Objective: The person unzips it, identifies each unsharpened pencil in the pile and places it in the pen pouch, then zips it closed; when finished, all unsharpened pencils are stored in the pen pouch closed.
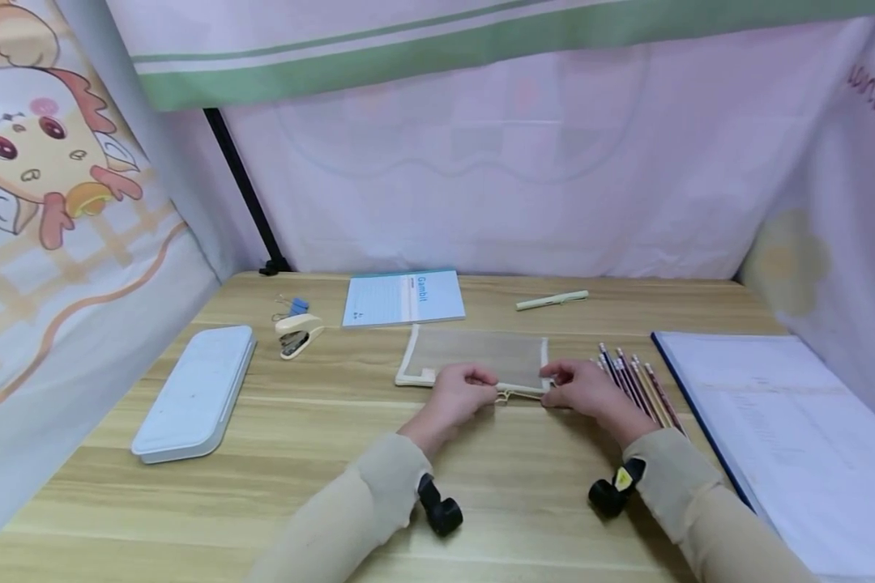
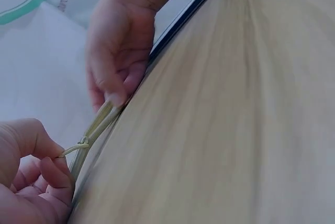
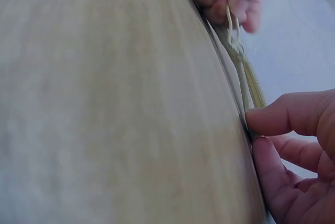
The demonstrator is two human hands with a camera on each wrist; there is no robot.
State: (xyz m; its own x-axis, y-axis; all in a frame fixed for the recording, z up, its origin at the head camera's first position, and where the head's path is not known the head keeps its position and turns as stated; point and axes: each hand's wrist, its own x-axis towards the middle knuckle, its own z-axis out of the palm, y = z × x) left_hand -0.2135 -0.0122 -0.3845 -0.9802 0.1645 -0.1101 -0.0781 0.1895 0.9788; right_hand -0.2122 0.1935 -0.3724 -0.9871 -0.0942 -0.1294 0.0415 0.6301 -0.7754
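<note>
A see-through mesh zipper pouch (image 1: pixel 481 352) with white edging lies flat at the middle of the table. My left hand (image 1: pixel 463 397) pinches the cream zipper pull (image 3: pixel 234 28) at the pouch's near edge. Further right along that edge, my right hand (image 1: pixel 586 393) pinches the pouch's edge between thumb and finger, as the right wrist view shows. Between the two hands the zipper (image 2: pixel 94 130) is parted a little. Several pencils (image 1: pixel 642 385) lie just beyond my right hand, partly hidden by it.
Left of the pouch are a white pencil case (image 1: pixel 195 393), a cream stapler (image 1: pixel 297 334) and blue binder clips (image 1: pixel 298 307). Behind it lie a light-blue notebook (image 1: pixel 404 298) and a pale green pen (image 1: pixel 552 300). A folder with white papers (image 1: pixel 780 429) occupies the right side.
</note>
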